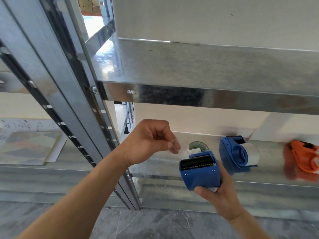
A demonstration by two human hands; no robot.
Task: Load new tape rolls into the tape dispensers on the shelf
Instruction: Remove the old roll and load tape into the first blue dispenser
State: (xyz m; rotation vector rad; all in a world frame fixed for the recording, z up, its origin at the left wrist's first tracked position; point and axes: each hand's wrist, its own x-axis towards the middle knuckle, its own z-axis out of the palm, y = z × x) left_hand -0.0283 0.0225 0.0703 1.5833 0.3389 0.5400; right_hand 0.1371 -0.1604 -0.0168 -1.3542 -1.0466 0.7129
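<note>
My right hand point(222, 195) grips a blue tape dispenser point(200, 171) from below, in front of the lower metal shelf point(172, 159). Its serrated blade faces me, and a clear tape roll point(198, 147) shows behind its top. My left hand point(151, 140) hovers to the dispenser's upper left, with fingertips pinched on what looks like a clear strip of tape running towards the blade. A second blue dispenser point(237, 152) loaded with a roll lies on the shelf to the right. An orange dispenser point(303, 158) lies further right, blurred.
An upper galvanised shelf point(189, 66) juts out above the hands. Slotted steel uprights point(69, 94) run diagonally at the left. On the neighbouring shelf at the left lie papers and a patterned board point(29, 145). Grey tiled floor point(155, 225) lies below.
</note>
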